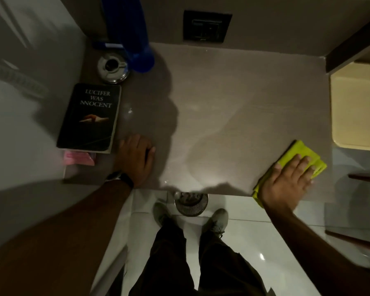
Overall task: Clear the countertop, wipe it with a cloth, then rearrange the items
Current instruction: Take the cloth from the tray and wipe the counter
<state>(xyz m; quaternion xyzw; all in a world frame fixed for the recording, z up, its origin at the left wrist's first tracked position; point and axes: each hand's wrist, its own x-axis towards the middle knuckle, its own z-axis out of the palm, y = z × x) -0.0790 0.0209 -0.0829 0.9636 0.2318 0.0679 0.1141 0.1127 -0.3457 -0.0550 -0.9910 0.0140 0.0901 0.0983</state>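
Right hand (286,180): laid palm down, fingers spread flat, pressed on a folded yellow-green cloth (301,153); no pinching grip is formed. The cloth is placed at the near right corner of the table (233,103), one end hanging slightly over the near edge beneath the wrist.

Left hand (136,158): rested palm down on the table near its front edge, fingers together and flat, nothing held. A dark watch (121,178) is worn at the wrist.

Black paperback book (89,117): laid face up just beside the left hand, at the table's left side, title reading "LUCIFER WAS INNOCENT". A pink paper item (78,158) is partly covered by the book's near end.

Metal ashtray (113,68): set beyond the book, toward the far left corner.

Blue bottle (135,37): stood just right of the ashtray, against the back wall.

Dark wall socket plate (207,26): mounted on the wall behind the table.

Mesh waste bin (190,202): seen on the tiled floor under the table's near edge, between two grey shoes (217,220).

The central table surface is otherwise bare and faintly streaked.
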